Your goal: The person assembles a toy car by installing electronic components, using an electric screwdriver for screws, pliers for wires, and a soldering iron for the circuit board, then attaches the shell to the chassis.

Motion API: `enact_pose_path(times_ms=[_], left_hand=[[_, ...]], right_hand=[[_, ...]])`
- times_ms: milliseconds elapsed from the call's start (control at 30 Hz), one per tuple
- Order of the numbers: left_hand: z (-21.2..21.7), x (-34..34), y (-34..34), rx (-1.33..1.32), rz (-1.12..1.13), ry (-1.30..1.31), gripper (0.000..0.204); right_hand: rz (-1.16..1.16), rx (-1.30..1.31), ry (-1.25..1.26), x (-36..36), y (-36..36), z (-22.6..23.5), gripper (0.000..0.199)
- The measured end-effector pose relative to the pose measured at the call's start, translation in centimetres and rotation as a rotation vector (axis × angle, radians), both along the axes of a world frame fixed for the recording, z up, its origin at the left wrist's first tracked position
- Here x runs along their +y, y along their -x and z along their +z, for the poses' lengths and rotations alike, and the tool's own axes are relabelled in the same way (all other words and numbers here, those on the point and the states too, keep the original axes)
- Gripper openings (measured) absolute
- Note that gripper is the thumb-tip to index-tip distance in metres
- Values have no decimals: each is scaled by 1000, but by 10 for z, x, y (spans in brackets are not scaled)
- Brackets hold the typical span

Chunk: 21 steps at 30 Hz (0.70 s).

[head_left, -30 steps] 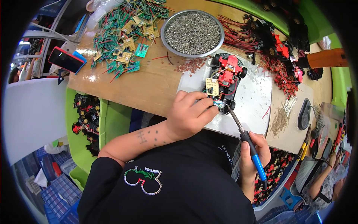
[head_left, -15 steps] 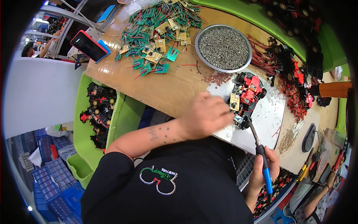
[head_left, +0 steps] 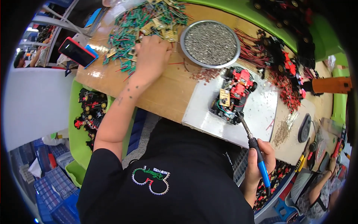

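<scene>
Hands first: the left hand [head_left: 153, 56] has its fingers bent down into the heap of circuit boards [head_left: 128, 24], well to the left of the toy car [head_left: 237, 89], and from here I can't tell whether it has pinched one; the right hand [head_left: 252, 170] is closed round the soldering iron [head_left: 264, 174], below the car, with the tip [head_left: 241, 118] at the car's near right corner, touching or not I can't make out. That car lies on a white sheet [head_left: 201, 102] on the table [head_left: 175, 93], with a tan board [head_left: 224, 98] at its left side. I'd mind the iron most: while the other arm is stretched away, the tip is better lifted clear of the car's plastic and thin wires, since it could scorch either. Taking a board by its edge would, I think, spare the leads, which look tangled. Just beyond the car stands a metal bowl [head_left: 210, 67] of small silver pieces [head_left: 210, 43]; red wires [head_left: 253, 52] lie beyond its right side.
</scene>
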<state>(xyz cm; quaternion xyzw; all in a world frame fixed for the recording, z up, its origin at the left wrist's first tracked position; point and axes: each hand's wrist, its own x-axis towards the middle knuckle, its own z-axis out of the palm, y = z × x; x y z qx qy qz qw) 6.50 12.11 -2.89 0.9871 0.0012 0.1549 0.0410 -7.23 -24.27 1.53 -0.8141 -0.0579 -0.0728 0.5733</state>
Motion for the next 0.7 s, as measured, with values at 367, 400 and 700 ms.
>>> enact_pose_path(times_ms=[367,400,700], left_hand=[[24,-100,85,-241,-536,219,15],[18,-109,90,-266,-531,228,15],[6,-129,92,-253,-485,219,17]], right_hand=[[43,-44,36,5,-9,6,22],[43,-42,54,6,-10,7,20],[27,-105,142,16,-14,7,20]])
